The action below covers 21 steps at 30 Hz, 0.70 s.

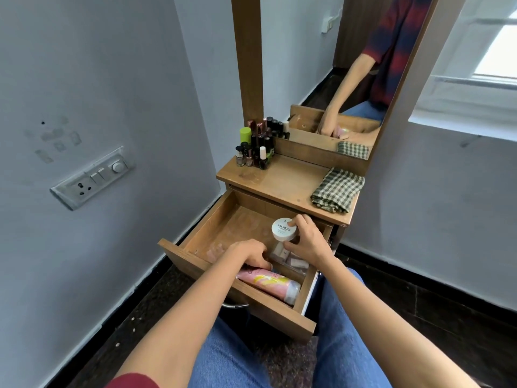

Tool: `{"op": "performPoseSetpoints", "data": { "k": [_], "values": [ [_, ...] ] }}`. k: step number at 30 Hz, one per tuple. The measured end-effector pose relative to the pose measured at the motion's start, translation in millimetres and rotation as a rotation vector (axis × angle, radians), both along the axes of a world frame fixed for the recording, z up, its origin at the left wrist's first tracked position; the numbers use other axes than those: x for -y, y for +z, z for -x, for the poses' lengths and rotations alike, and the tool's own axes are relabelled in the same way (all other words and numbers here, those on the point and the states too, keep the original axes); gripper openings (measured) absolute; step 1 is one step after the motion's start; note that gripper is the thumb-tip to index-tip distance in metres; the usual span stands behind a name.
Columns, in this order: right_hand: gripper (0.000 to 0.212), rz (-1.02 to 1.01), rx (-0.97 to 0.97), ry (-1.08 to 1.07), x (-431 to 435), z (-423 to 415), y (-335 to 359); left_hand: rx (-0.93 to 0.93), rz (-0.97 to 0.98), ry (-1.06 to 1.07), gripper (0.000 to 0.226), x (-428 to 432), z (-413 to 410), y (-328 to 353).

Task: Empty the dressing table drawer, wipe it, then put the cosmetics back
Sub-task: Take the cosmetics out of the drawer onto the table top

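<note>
The wooden drawer (195,239) of the dressing table stands pulled out in front of my knees. My right hand (305,239) grips a round white jar (284,229) labelled nail polish, held just above the drawer's right side. My left hand (249,254) reaches into the drawer's front part, fingers curled over the end of a pink tube (268,282) lying along the front wall. A clear pouch (291,260) with small pale items lies under my right hand. The drawer's left half is bare wood.
Several nail polish bottles (256,148) and a green-capped bottle (245,134) stand at the tabletop's back left. A folded checked cloth (337,190) lies at its right. A mirror (335,79) rises behind. A wall with a switch plate (92,179) is close on the left.
</note>
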State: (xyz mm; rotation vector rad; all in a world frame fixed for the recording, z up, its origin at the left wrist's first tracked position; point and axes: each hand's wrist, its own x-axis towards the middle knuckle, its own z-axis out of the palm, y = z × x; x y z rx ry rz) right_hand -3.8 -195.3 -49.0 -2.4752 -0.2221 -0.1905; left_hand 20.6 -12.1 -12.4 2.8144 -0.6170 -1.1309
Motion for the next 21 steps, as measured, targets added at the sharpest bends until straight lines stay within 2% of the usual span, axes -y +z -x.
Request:
{"op": "performPoseSetpoints", "data": {
  "k": [5, 12, 16, 18, 21],
  "values": [
    [0.048, -0.002, -0.003, -0.004, 1, -1, -1, -0.043, 0.059, 0.004, 0.033, -3, -6, 3],
    [0.046, -0.005, 0.036, 0.014, 0, 1, 0, -0.029, 0.240, 0.132, 0.029, -31, -12, 19],
    [0.044, -0.023, 0.091, 0.051, -4, 1, 3, -0.015, 0.404, 0.340, 0.013, -75, -22, 36],
    [0.044, -0.035, 0.133, 0.059, -10, -2, 10, 0.114, 0.484, 0.467, 0.013, -93, -27, 39],
    [0.045, -0.085, 0.184, 0.028, -31, -18, 31, 0.306, 0.736, 0.826, 0.016, -108, -34, 32]
  ]
}}
